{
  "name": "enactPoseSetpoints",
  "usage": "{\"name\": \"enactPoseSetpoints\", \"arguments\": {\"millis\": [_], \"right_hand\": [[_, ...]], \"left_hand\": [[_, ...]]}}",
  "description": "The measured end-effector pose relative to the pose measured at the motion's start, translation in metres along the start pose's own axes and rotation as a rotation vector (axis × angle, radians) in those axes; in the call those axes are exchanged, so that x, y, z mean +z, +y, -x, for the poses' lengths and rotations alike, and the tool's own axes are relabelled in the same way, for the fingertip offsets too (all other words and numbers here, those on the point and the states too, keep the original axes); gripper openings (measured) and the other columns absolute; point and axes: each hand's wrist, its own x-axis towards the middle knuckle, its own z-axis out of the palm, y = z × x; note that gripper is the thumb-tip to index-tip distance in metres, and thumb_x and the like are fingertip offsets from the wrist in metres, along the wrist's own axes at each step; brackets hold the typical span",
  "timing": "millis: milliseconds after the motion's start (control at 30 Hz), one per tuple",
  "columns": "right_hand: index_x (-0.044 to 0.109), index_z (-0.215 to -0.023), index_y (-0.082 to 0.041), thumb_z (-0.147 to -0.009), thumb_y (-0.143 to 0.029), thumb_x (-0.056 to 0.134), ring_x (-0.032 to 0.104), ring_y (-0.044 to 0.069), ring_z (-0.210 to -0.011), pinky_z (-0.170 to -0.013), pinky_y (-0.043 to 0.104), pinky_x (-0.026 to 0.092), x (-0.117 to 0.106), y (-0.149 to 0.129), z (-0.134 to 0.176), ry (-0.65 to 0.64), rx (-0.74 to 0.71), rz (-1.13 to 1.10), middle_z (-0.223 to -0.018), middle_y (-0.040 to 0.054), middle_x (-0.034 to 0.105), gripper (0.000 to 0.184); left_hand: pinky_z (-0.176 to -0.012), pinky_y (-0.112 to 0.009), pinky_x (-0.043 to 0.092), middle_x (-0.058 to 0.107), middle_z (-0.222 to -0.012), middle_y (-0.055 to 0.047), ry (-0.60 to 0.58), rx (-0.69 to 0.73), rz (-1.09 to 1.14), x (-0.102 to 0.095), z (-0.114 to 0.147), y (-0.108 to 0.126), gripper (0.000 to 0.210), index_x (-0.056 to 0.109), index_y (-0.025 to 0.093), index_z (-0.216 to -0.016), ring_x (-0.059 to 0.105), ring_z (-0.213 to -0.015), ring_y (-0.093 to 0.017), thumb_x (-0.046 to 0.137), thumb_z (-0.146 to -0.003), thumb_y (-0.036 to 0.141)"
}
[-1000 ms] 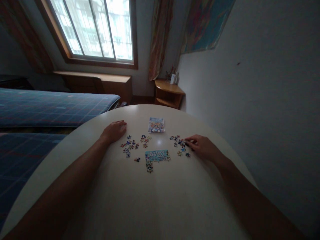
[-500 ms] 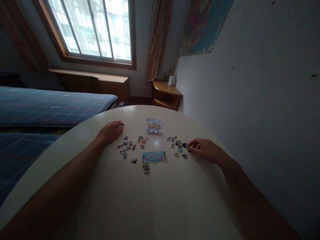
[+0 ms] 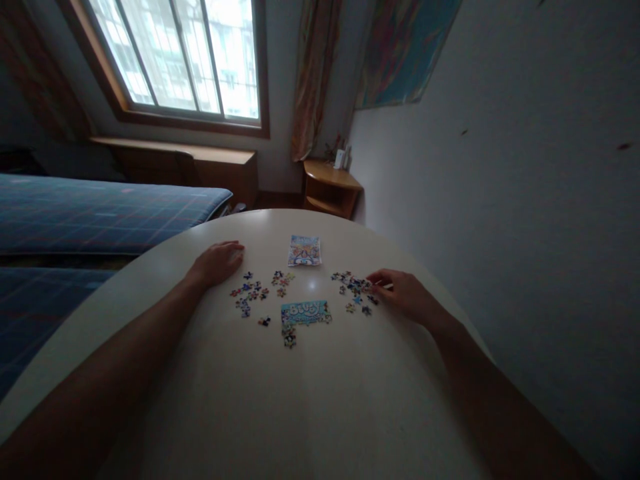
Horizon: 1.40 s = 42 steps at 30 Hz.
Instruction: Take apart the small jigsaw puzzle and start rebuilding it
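Head view: our right hand [image 3: 403, 292] has its fingertips nearly together, loose pieces [image 3: 356, 287] just beside them; whether one is held, we cannot tell. Our left hand [image 3: 219, 262] lies seemingly empty. We'd best pinch singly, sparing the joined section [image 3: 306, 311] left of that right-hand grip.

Left forearm [image 3: 135, 340] bare, runs up from lower-left corner to a near-straight wrist; left hand [image 3: 217, 262] palm down, fingers loosely together, pointing inward, relaxed. Right forearm [image 3: 493, 380] bare too, angles in from lower right, right hand [image 3: 403, 293] turned inward at the wrist, thumb and index finger stretched out toward the left and close together, fingertips too small to tell if pinched; hands well apart, roughly level.
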Motion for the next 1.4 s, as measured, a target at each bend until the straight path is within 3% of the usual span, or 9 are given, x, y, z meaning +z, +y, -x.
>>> {"name": "enactPoseSetpoints", "arguments": {"millis": [233, 500, 900, 1400], "right_hand": [[0.071, -0.101, -0.02, -0.081, -0.009, 0.059, 0.072, 0.019, -0.089, -0.08, 0.031, 0.057, 0.004, 0.013, -0.003, 0.031, -0.031, -0.029, -0.097, 0.0063, 0.076, 0.026], [0.07, -0.102, -0.018, -0.076, 0.0, 0.056, 0.072, 0.017, -0.085, -0.078, 0.029, 0.057, 0.001, 0.016, -0.002, 0.031, -0.006, 0.0, -0.096, 0.0067, 0.075, 0.035], [0.069, -0.105, -0.019, -0.079, -0.003, 0.053, 0.071, 0.017, -0.084, -0.081, 0.03, 0.055, -0.002, 0.018, -0.002, 0.054, 0.015, -0.008, -0.094, 0.0058, 0.076, 0.034], [0.059, -0.123, -0.019, -0.081, -0.008, 0.053, 0.07, 0.016, -0.08, -0.073, 0.026, 0.051, 0.001, 0.02, -0.002, 0.066, 0.041, 0.029, -0.096, 0.0052, 0.076, 0.044]], "left_hand": [[-0.109, -0.039, 0.043, 0.062, -0.134, -0.007, 0.005, 0.003, -0.008, -0.002, 0.0, 0.001, 0.042, 0.068, 0.02, -0.115, 0.06, -0.121, -0.026, 0.043, -0.088, 0.039], [-0.11, -0.038, 0.042, 0.062, -0.134, -0.008, -0.004, 0.004, -0.006, -0.001, -0.001, 0.0, 0.042, 0.068, 0.02, -0.116, 0.059, -0.121, -0.025, 0.043, -0.088, 0.039], [-0.11, -0.038, 0.041, 0.062, -0.135, -0.009, -0.012, 0.012, -0.009, -0.001, -0.001, -0.001, 0.043, 0.068, 0.018, -0.116, 0.059, -0.122, -0.026, 0.043, -0.087, 0.039], [-0.11, -0.037, 0.041, 0.062, -0.134, -0.008, -0.006, 0.006, 0.003, -0.001, -0.001, -0.001, 0.043, 0.068, 0.02, -0.115, 0.059, -0.121, -0.025, 0.043, -0.087, 0.04]]}}
